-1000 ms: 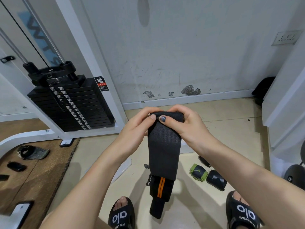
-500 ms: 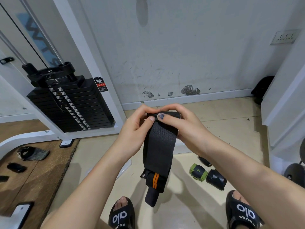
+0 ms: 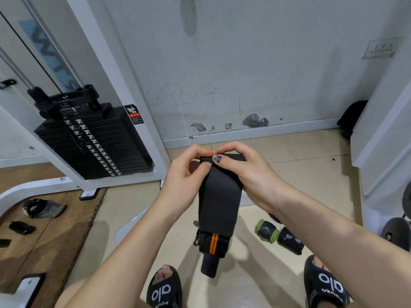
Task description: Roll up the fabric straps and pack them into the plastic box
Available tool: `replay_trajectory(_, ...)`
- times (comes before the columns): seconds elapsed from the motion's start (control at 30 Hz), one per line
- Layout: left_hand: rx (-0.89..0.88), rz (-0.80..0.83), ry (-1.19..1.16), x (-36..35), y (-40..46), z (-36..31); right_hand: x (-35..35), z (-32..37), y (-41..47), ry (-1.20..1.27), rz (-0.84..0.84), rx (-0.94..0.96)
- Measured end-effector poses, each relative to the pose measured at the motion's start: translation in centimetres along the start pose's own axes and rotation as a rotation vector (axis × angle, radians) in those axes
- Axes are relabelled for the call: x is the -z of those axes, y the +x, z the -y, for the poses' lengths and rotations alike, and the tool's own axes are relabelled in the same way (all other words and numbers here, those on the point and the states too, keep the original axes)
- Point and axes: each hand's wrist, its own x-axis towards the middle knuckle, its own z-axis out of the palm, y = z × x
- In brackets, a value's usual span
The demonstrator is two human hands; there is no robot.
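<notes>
In the head view, your left hand [image 3: 186, 174] and right hand [image 3: 249, 172] meet at the centre of the frame, both pinching the rolled top edge of a wide black fabric strap with two orange stripes [image 3: 219, 203]. Your thumbs press the front of the roll side by side while your curled fingers wrap over its back. The rest of the strap hangs straight down from that pinch, between your forearms, with its striped end and a narrower black tab at the bottom, above the beige tiled floor [image 3: 300, 156]. At lower right of the strap, a rolled green and black strap [image 3: 266, 234] lies on the floor, touching a rolled black strap [image 3: 290, 240] on its right. A pale plastic piece [image 3: 133, 225] shows at lower centre left, mostly hidden behind your left forearm; you cannot tell whether it holds anything. Black slide sandals [image 3: 164, 290] sit along the bottom edge, and a black weight stack in a white frame [image 3: 93, 138] fills the upper left.
</notes>
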Motion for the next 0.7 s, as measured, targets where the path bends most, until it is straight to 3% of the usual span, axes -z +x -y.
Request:
replay_trajectory(0.4, 0.277, 0.135, -0.126, 0.9, 0.8, 0.1, 0.1, 0.2, -0.2, -0.18, -0.046, 0.069)
replay_trajectory(0.57, 0.175, 0.128, -0.11, 1.2, 0.5, -0.1, 0.2, 0.4, 0.0, -0.201, -0.054, 0.097)
replay_trajectory(0.7, 0.054, 0.126, -0.045, 1.3, 0.3, -0.4, 0.6, 0.8, 0.4, -0.08, -0.016, -0.002)
